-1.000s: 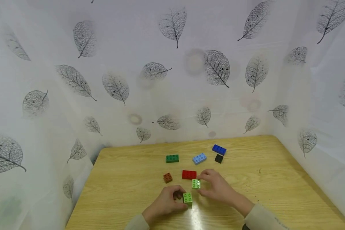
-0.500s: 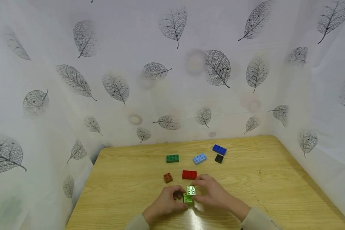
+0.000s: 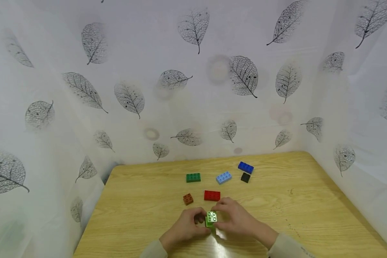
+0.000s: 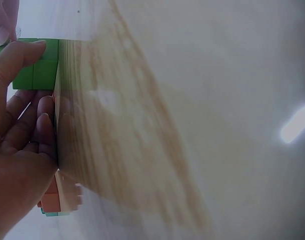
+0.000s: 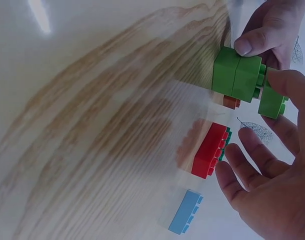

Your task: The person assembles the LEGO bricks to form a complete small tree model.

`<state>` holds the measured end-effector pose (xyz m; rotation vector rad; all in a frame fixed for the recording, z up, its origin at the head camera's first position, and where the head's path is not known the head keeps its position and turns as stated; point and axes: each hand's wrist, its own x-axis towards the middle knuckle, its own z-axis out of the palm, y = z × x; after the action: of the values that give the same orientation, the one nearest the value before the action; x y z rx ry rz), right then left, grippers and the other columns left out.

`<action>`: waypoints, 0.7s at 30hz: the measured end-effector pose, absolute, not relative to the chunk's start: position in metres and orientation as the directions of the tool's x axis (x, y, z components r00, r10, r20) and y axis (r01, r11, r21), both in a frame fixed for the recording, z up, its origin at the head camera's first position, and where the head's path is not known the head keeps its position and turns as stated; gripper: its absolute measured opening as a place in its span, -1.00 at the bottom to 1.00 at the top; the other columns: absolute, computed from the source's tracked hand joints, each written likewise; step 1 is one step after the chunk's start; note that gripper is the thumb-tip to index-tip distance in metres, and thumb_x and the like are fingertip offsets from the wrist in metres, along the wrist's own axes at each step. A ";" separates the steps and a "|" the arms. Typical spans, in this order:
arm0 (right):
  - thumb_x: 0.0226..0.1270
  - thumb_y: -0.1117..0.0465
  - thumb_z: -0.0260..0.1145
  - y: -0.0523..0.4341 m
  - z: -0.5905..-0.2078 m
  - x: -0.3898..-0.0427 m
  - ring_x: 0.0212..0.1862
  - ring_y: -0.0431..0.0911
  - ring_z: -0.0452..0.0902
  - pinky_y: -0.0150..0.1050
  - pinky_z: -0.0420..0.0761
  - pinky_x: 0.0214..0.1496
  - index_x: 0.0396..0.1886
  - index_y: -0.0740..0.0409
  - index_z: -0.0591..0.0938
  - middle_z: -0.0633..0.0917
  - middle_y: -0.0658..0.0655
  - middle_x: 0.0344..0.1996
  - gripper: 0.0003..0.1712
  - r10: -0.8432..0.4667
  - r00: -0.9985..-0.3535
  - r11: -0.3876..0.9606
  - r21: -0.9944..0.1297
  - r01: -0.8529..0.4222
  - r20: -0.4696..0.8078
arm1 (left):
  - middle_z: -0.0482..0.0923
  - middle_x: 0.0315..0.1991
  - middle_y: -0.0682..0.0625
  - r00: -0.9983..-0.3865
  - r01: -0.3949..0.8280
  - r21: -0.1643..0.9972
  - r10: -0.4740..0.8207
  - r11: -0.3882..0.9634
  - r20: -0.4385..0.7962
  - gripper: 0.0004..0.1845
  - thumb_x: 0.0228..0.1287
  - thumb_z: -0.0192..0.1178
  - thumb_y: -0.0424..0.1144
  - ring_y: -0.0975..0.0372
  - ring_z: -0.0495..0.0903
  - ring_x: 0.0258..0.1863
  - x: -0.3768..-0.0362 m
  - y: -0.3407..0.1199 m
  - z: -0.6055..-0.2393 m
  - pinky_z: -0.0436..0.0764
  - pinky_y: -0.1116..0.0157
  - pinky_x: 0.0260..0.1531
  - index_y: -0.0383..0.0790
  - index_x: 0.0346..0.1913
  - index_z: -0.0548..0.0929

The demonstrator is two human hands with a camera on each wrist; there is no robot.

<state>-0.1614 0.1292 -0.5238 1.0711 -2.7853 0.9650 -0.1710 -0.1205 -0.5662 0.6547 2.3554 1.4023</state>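
My left hand (image 3: 188,224) grips a stack of two light green bricks (image 5: 237,75) standing on the table; in the left wrist view its thumb lies across the stack's side. Just over the stack, my right hand (image 3: 237,218) pinches a square light green four-stud brick (image 3: 211,216) between thumb and finger. The right wrist view shows a narrow gap between this brick and the studs below it, its edge a little offset. The other fingers of the right hand are spread, touching nothing. Behind the hands lie a red brick (image 3: 212,195) and a small orange-brown brick (image 3: 188,199).
Farther back on the wooden table (image 3: 142,200) are a dark green brick (image 3: 193,177), a light blue brick (image 3: 224,177), a dark blue brick (image 3: 245,167) and a small black brick (image 3: 245,177). A white curtain (image 3: 200,107) with leaf prints surrounds the table's back and sides.
My right hand has carried the square light green brick left and toward me, from beside the red brick to over the stack. The left hand has kept its place and grip.
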 end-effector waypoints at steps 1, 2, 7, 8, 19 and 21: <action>0.31 -0.04 0.55 0.129 -0.524 -0.161 0.06 -0.21 0.55 -0.14 0.64 0.13 0.07 -0.13 0.76 0.67 -0.14 -0.01 -0.63 -0.608 -0.764 0.575 -0.545 -0.610 0.214 | 0.63 -0.24 0.23 -0.843 0.220 0.882 0.536 0.416 -0.042 -0.69 0.14 0.58 -0.14 0.40 0.56 -0.25 -0.171 -0.120 -0.566 0.55 0.45 -0.22 0.01 -0.09 0.73; 0.31 -0.04 0.55 0.129 -0.524 -0.161 0.06 -0.21 0.55 -0.14 0.64 0.14 0.07 -0.12 0.76 0.67 -0.14 0.00 -0.63 -0.610 -0.763 0.575 -0.545 -0.610 0.212 | 0.63 -0.25 0.23 -0.844 0.221 0.880 0.535 0.420 -0.043 -0.70 0.14 0.58 -0.14 0.40 0.55 -0.26 -0.171 -0.120 -0.565 0.55 0.45 -0.23 0.02 -0.09 0.73; 0.30 -0.03 0.55 0.128 -0.525 -0.161 0.05 -0.20 0.56 -0.15 0.65 0.13 0.09 -0.09 0.76 0.67 -0.11 0.00 -0.61 -0.617 -0.756 0.571 -0.537 -0.621 0.218 | 0.62 -0.25 0.23 -0.843 0.225 0.875 0.535 0.429 -0.045 -0.70 0.14 0.58 -0.13 0.40 0.55 -0.26 -0.171 -0.120 -0.564 0.54 0.45 -0.23 0.02 -0.09 0.72; 0.30 -0.03 0.55 0.128 -0.524 -0.160 0.05 -0.19 0.56 -0.15 0.65 0.13 0.09 -0.08 0.76 0.68 -0.10 0.00 -0.60 -0.619 -0.754 0.567 -0.539 -0.623 0.220 | 0.62 -0.25 0.23 -0.843 0.225 0.874 0.535 0.430 -0.046 -0.70 0.14 0.58 -0.13 0.40 0.54 -0.26 -0.171 -0.120 -0.563 0.54 0.45 -0.23 0.01 -0.09 0.72; 0.32 0.04 0.52 0.126 -0.528 -0.160 -0.01 -0.22 0.57 -0.24 0.64 0.06 0.09 -0.02 0.75 0.71 -0.11 -0.07 -0.62 -0.635 -0.742 0.537 -0.568 -0.624 0.215 | 0.62 -0.27 0.23 -0.846 0.235 0.874 0.532 0.426 -0.031 -0.69 0.12 0.59 -0.13 0.40 0.54 -0.27 -0.170 -0.120 -0.564 0.53 0.46 -0.25 0.01 -0.10 0.73; 0.33 0.07 0.51 0.126 -0.529 -0.161 -0.03 -0.21 0.57 -0.27 0.62 0.04 0.08 0.00 0.75 0.73 -0.13 -0.10 -0.65 -0.649 -0.725 0.519 -0.562 -0.644 0.232 | 0.62 -0.27 0.22 -0.845 0.237 0.877 0.535 0.418 -0.026 -0.70 0.13 0.59 -0.14 0.40 0.54 -0.28 -0.169 -0.120 -0.564 0.52 0.46 -0.26 0.00 -0.10 0.73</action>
<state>-0.1605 0.1255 -0.5286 1.1676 -2.7437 1.0111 -0.1695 -0.1204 -0.5645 0.6686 2.3753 1.3955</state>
